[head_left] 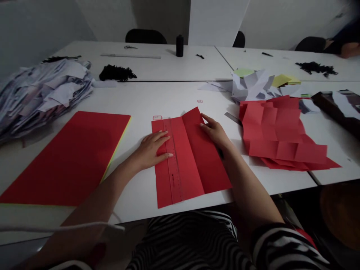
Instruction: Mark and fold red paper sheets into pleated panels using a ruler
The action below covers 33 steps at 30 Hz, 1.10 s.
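A creased sheet of red paper lies in front of me on the white table, its right part raised along a fold. Lengthwise on its left part rests a clear ruler. My left hand lies over the ruler and the paper's left edge, fingers spread. At the upper right edge of the sheet, my right hand has the raised flap between thumb and fingers.
Flat red sheets are stacked at left, below a heap of paper strips. Creased red papers lie at right, near white scraps. A black bottle stands behind. A person's arm shows at far right.
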Each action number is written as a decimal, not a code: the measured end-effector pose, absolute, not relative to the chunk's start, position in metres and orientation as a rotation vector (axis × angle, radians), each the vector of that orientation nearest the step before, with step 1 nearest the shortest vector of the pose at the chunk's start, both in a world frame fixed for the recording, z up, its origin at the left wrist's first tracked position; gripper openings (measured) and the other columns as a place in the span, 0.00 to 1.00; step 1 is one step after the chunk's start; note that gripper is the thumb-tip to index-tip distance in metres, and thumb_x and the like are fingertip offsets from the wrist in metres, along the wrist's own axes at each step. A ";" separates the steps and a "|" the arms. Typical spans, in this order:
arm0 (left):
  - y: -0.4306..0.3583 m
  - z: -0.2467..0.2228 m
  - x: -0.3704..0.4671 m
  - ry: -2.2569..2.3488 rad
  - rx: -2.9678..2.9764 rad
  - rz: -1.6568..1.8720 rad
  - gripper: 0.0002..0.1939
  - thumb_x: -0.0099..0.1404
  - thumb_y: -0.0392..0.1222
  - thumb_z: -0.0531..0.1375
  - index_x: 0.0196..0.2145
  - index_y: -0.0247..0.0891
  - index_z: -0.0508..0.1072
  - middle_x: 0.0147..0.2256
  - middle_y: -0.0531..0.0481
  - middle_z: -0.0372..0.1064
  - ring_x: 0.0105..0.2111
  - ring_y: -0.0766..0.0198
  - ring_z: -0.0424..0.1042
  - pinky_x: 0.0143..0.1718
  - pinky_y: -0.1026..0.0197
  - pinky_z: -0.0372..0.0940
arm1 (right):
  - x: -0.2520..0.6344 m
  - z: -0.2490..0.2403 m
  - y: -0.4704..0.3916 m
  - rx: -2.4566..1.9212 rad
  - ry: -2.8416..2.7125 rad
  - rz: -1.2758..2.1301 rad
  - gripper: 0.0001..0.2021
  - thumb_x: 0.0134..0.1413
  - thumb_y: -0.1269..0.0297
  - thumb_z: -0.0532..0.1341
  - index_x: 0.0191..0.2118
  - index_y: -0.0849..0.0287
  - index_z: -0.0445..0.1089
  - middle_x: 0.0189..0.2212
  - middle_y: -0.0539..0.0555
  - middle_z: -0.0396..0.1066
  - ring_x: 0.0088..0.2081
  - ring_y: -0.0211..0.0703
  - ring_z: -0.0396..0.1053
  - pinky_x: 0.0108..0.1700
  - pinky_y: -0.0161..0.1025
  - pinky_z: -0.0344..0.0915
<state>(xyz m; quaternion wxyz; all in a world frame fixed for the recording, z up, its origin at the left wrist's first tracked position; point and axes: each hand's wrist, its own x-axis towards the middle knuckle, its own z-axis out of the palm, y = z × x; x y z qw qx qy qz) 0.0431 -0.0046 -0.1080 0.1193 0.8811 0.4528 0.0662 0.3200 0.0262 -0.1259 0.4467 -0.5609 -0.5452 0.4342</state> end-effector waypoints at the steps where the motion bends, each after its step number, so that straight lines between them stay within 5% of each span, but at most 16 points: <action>1: -0.004 -0.109 0.043 1.320 2.581 0.200 0.32 0.64 0.60 0.52 0.60 0.40 0.58 0.63 0.47 0.49 0.62 0.53 0.47 0.60 0.51 0.45 | 0.321 -0.127 0.027 -1.391 -1.348 1.080 0.28 0.53 0.62 0.58 0.61 0.53 0.58 0.36 0.53 0.75 0.35 0.43 0.72 0.36 0.41 0.70; 12: -0.006 -0.112 0.042 1.352 2.628 0.232 0.30 0.63 0.58 0.54 0.58 0.40 0.59 0.62 0.45 0.51 0.62 0.51 0.48 0.60 0.49 0.46 | 0.315 -0.127 0.027 -1.455 -1.344 1.067 0.28 0.53 0.61 0.58 0.60 0.56 0.58 0.32 0.52 0.74 0.30 0.40 0.72 0.29 0.34 0.68; 33: -0.010 -0.107 0.041 1.381 2.634 0.193 0.29 0.64 0.58 0.53 0.58 0.41 0.58 0.62 0.45 0.51 0.61 0.53 0.50 0.59 0.49 0.47 | 0.312 -0.132 0.029 -1.434 -1.352 1.104 0.28 0.54 0.59 0.58 0.60 0.54 0.58 0.37 0.54 0.75 0.35 0.45 0.73 0.35 0.40 0.69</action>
